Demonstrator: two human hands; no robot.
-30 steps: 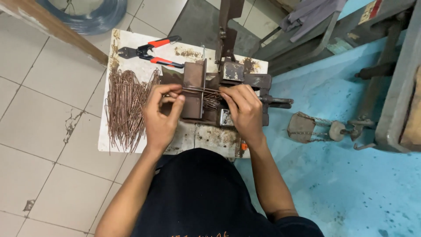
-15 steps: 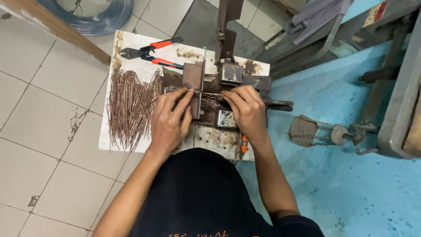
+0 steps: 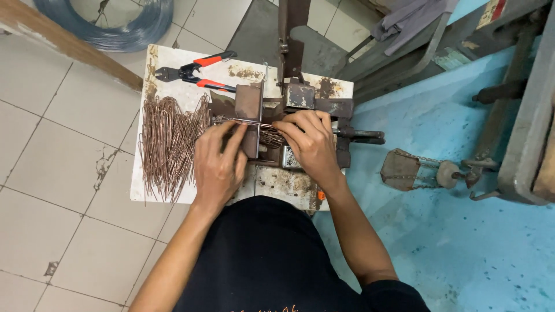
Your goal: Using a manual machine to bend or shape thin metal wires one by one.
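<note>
Both hands [image 3: 266,153] press copper wires [image 3: 248,122], seemingly, into a rusty jig [image 3: 300,101].

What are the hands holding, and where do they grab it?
Both hands hold a bundle of thin copper-coloured wires across the rusty metal jig: left hand at its left part, right hand at its right.

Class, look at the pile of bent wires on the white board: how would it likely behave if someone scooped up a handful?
The bent wires look thin and hold their hairpin shape, so each is probably stiff but light. They lie crossed and overlapping, so a handful would likely snag and drag neighbours along. Loose ones would probably slide off the board rather than roll.
</note>
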